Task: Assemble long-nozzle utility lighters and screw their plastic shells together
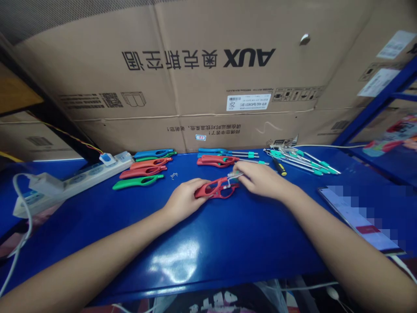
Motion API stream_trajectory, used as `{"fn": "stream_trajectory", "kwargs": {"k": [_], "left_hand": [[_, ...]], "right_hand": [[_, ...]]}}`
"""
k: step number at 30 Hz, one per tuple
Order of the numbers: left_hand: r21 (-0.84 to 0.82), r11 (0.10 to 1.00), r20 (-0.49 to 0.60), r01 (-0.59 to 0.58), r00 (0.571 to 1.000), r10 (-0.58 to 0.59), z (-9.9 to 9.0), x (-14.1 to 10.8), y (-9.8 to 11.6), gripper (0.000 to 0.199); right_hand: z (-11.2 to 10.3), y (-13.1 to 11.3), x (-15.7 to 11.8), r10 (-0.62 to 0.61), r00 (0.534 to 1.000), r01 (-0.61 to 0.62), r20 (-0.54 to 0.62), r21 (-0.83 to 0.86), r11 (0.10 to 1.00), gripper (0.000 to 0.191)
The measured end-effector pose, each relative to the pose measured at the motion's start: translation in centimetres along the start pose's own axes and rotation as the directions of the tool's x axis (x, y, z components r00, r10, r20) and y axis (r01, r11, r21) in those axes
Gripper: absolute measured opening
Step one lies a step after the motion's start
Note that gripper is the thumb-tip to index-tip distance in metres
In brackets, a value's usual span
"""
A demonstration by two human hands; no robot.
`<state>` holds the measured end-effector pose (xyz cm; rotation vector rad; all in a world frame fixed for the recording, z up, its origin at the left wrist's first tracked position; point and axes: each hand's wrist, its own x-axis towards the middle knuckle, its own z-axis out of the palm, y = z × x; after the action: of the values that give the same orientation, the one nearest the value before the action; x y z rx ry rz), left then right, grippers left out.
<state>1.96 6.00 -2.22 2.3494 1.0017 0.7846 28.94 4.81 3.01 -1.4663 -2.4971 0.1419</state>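
Note:
My left hand (184, 199) is closed around the rear end of a red lighter handle (211, 189), held just above the blue tabletop. The handle's two halves look parted, with a loop-shaped opening showing in each. My right hand (260, 179) pinches a lighter rod assembly (235, 174) at the front end of this handle. Thin metal shows between the fingers and the red shell; most of the rod is hidden by the right hand. Just behind my hands lie red lighters (216, 161) and a blue lighter (213, 150) with metal rods fitted.
Green (138, 181), red, orange and blue handles lie at left beside small screws (174, 175) and a power strip (87, 174). At right are loose metal rods (306, 161), a screwdriver (280, 167) and a screen device (361, 221). A cardboard box (195, 95) stands behind.

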Motion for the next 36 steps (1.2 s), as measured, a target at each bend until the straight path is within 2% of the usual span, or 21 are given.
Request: {"fn": "stream_trajectory", "kwargs": {"k": [2,4,8,10,11,13,16,19,22,25,29,32,36], "left_hand": [[0.009,1.0,0.013,0.0,1.0,0.0,-0.2,0.1,-0.3,0.026],[0.02,1.0,0.012,-0.015,1.0,0.014,-0.4,0.2,-0.3,0.026],[0.118,0.993,0.007,-0.032,0.999,0.031,-0.5,-0.1,0.7,0.034],[0.215,0.976,0.053,-0.039,0.998,0.029,-0.5,-0.4,1.3,0.044],[0.264,0.963,0.081,-0.053,0.996,0.032,-0.5,-0.5,1.6,0.049],[0.338,0.937,0.133,-0.087,0.99,0.044,-0.3,-0.7,1.9,0.059],[0.375,0.918,0.176,-0.127,0.982,0.064,-0.2,-0.9,2.0,0.065],[0.382,0.912,0.196,-0.149,0.977,0.077,-0.2,-0.9,1.9,0.064],[0.349,0.922,0.222,-0.169,0.97,0.093,-0.5,-0.7,2.0,0.058],[0.293,0.939,0.221,-0.178,0.969,0.115,-1.0,-0.2,2.4,0.05],[0.31,0.935,0.251,-0.172,0.963,0.094,-1.3,1.0,3.1,0.035],[0.389,0.903,0.283,-0.183,0.956,0.072,-0.9,1.7,3.2,0.027],[0.379,0.913,0.288,-0.153,0.957,0.041,-0.5,2.2,2.6,0.023]], "right_hand": [[-1.3,1.5,-0.1,0.122,0.989,-0.126,-0.087,-0.04,0.991,0.016],[-2.2,3.6,-0.2,0.275,0.944,-0.293,-0.181,-0.078,0.953,0.022],[-2.6,8.5,-0.5,0.566,0.766,-0.619,-0.306,-0.111,0.778,0.026],[-2.0,10.6,-0.7,0.65,0.687,-0.709,-0.324,-0.108,0.696,0.028],[-1.6,11.6,-0.8,0.671,0.664,-0.732,-0.33,-0.106,0.673,0.03],[-0.8,13.0,-1.0,0.679,0.649,-0.744,-0.344,-0.102,0.66,0.033],[0.3,14.1,-1.2,0.655,0.654,-0.73,-0.378,-0.087,0.678,0.043],[0.7,14.2,-1.1,0.621,0.655,-0.707,-0.43,-0.058,0.705,0.06],[0.6,13.3,-0.6,0.528,0.717,-0.611,-0.456,-0.047,0.79,0.065],[0.7,11.3,0.3,0.381,0.818,-0.447,-0.431,-0.061,0.892,0.055],[2.1,8.2,1.5,0.163,0.947,-0.187,-0.278,-0.064,0.98,0.037],[3.2,6.9,2.0,0.075,0.982,-0.08,-0.172,-0.021,0.997,0.026],[3.3,6.8,1.8,0.053,0.995,-0.047,-0.088,0.071,0.996,0.013]]}}
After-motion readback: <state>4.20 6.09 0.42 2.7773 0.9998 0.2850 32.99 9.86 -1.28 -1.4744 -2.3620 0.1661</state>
